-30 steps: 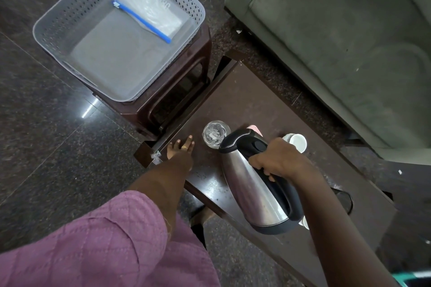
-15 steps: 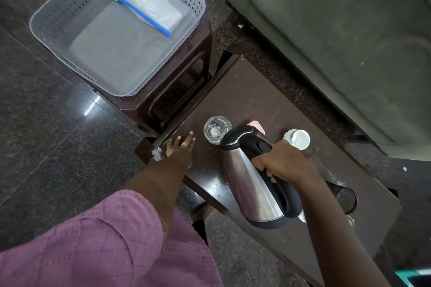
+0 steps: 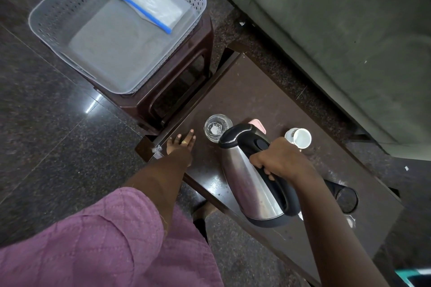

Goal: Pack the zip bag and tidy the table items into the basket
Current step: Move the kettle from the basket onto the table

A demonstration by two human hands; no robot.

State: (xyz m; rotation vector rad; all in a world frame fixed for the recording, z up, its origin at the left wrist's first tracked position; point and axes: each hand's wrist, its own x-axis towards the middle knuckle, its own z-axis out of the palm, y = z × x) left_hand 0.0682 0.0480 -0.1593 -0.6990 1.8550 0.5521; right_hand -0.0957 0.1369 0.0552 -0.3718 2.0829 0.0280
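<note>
My right hand (image 3: 277,163) grips the black handle of a steel kettle (image 3: 247,182), held tilted above the dark table (image 3: 245,95). Flat on the table's left edge rests my left hand (image 3: 180,145), fingers spread, holding nothing. A clear glass (image 3: 215,127) stands just right of that hand, beside the kettle's lid. A pink item (image 3: 257,123) peeks out behind the kettle. A white cup (image 3: 300,138) lies on its side past my right hand. The grey basket (image 3: 58,7) sits on a brown stool (image 3: 179,86) and holds a zip bag (image 3: 151,2) with a blue seal.
The kettle's black round base (image 3: 346,198) sits on the table to the right of my forearm. A green sofa (image 3: 338,30) runs along the table's far side. Dark polished floor (image 3: 46,123) surrounds the stool and table.
The kettle has risen slightly and shifted a little toward the basket side. My left hand has stayed flat on the table edge. The view has tilted a bit.
</note>
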